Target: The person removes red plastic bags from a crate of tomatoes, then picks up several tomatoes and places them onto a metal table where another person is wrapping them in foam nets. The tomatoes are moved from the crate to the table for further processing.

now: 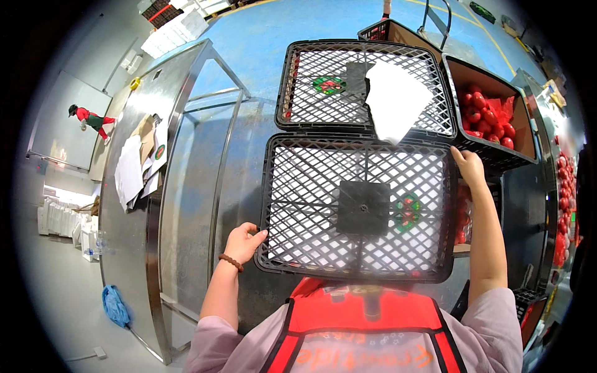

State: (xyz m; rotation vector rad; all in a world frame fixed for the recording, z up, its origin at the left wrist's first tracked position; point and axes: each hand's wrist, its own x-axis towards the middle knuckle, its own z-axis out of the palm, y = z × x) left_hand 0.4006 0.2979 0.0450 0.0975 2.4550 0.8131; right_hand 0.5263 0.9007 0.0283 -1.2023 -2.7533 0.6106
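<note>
A black lattice-topped plastic crate point(364, 248) is held in front of my body. White sheeting with a round green and red print shows through its openings. My left hand point(244, 241) is closed on its left edge, near the front corner. At its far right corner, my right hand point(467, 165) grips the rim, the fingers partly hidden. Just beyond it lies a second black lattice-topped crate point(311, 112), with a torn white sheet point(398, 102) on top. To the right, an open black crate lined with cardboard point(522, 133) holds red round produce point(488, 118) in red netting.
On the left stands a metal table point(130, 230) with loose cardboard sheets point(134, 168) on it. A blue plastic bag point(114, 306) lies beyond it. Another person point(93, 121) walks at the far left. More red produce point(563, 199) lines the right, and a trolley handle point(443, 15) rises behind the crates.
</note>
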